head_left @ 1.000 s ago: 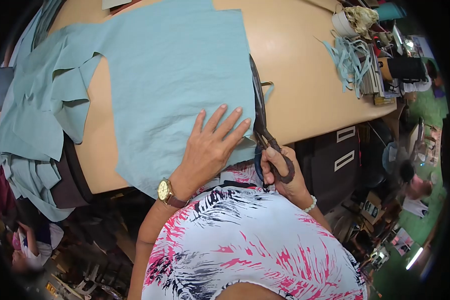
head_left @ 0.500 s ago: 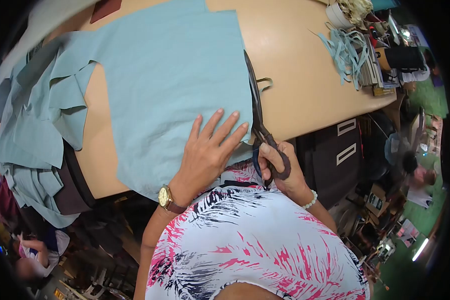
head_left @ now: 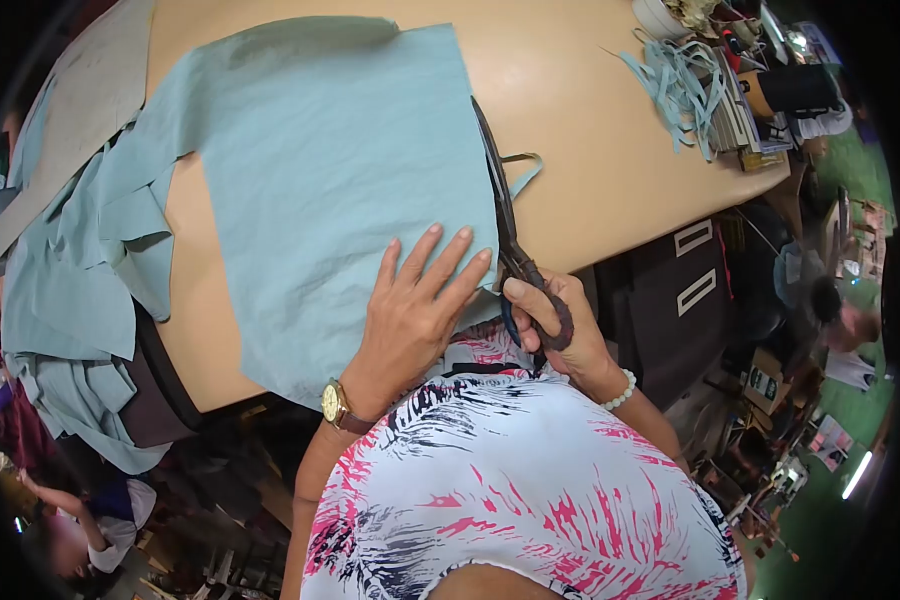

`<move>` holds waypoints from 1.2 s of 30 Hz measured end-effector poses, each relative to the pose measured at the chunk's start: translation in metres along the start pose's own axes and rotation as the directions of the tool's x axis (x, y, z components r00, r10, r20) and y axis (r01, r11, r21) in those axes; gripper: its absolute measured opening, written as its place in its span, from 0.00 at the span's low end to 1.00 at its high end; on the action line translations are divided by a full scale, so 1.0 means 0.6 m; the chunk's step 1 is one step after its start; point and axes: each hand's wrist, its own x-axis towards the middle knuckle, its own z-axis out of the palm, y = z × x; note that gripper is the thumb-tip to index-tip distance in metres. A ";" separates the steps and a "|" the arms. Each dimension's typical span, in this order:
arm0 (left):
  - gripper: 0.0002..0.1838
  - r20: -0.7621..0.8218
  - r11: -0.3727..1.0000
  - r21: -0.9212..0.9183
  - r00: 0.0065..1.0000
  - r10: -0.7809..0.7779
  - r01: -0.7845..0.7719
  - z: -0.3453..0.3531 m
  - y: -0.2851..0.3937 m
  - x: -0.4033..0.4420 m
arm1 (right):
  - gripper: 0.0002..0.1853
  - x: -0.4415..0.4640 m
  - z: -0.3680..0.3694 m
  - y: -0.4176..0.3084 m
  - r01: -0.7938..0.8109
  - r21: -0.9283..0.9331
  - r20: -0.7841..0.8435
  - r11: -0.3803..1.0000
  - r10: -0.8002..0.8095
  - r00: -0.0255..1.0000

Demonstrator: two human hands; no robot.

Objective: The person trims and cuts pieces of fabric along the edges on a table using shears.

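A light blue-green fabric piece [head_left: 340, 140] lies spread over the table. My left hand [head_left: 415, 310] rests flat on its near right part, fingers spread. Large dark scissors [head_left: 498, 190] run along the fabric's right edge, blades pointing away from me. Their handles are in my right hand [head_left: 560, 330], which is closed around them at the table's front edge. A narrow strip [head_left: 526, 172] of the same cloth curls out to the right of the blades.
More blue-green fabric [head_left: 80, 290] hangs in folds over the left table edge, beside a grey sheet [head_left: 80, 110]. Cut strips [head_left: 675, 90] lie at the right by stacked books [head_left: 735, 110]. A white pot [head_left: 660, 18] stands behind. Another person [head_left: 80, 530] is at lower left.
The narrow strip beside the blades sticks out further and looks longer. My left hand stays flat on the fabric, and my right hand still grips the scissors. The view has shifted slightly.
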 end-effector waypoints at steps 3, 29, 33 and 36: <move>0.24 0.007 1.000 -0.002 1.000 -0.004 0.004 -0.001 0.000 0.000 | 0.15 -0.001 -0.001 -0.002 -0.019 -0.018 0.008 1.000 0.019 1.000; 0.25 0.023 0.998 -0.050 0.999 0.049 -0.048 -0.010 0.002 -0.017 | 0.19 0.018 0.000 -0.019 0.072 0.000 0.001 0.997 -0.072 0.997; 0.25 0.032 0.997 -0.051 0.998 0.051 -0.050 -0.011 0.003 -0.017 | 0.19 0.019 -0.002 -0.018 0.068 0.001 0.004 0.998 -0.068 0.998; 0.25 0.037 0.997 -0.053 0.998 0.055 -0.053 -0.011 0.003 -0.018 | 0.19 0.019 -0.001 -0.018 0.065 0.001 0.003 0.998 -0.065 0.998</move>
